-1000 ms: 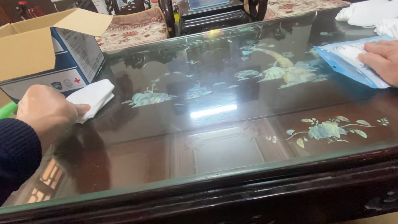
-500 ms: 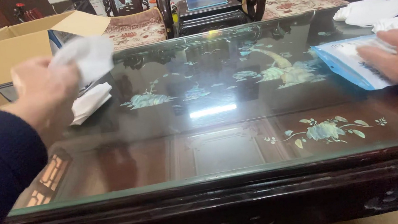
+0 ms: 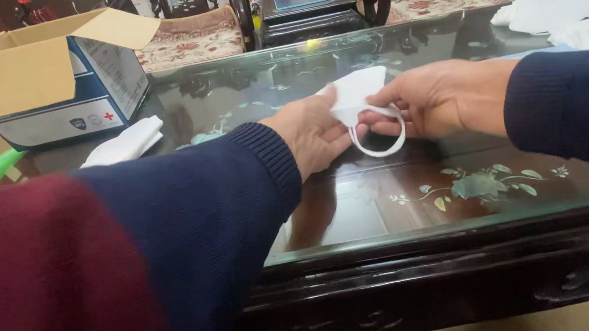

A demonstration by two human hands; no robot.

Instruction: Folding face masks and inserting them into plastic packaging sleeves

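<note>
**Two hands on a white mask above the glass table**

Nearest the camera, the left sleeve, dark red then navy, fills the lower left. Beyond it the table [image 3: 467,230] shows its dark carved wooden edge and a glass top over inlaid leaf and flower patterns.

Above the middle of the glass, the left hand [image 3: 313,135] and the right hand [image 3: 436,99] meet on a mask [image 3: 359,90]. It is white, folded flat, with a soft rounded upper edge, and a thin white ear loop [image 3: 380,140] hangs from it in an open oval. The left hand pinches the mask's left side between thumb and fingers; the right hand grips its right side, fingers closed on the fabric where the loop joins. The mask is held just clear of the glass.

Farther left, a small stack of white masks [image 3: 123,141] lies beside an open cardboard box [image 3: 36,77]. At the far right lies a heap of white cloth [image 3: 575,11].
</note>
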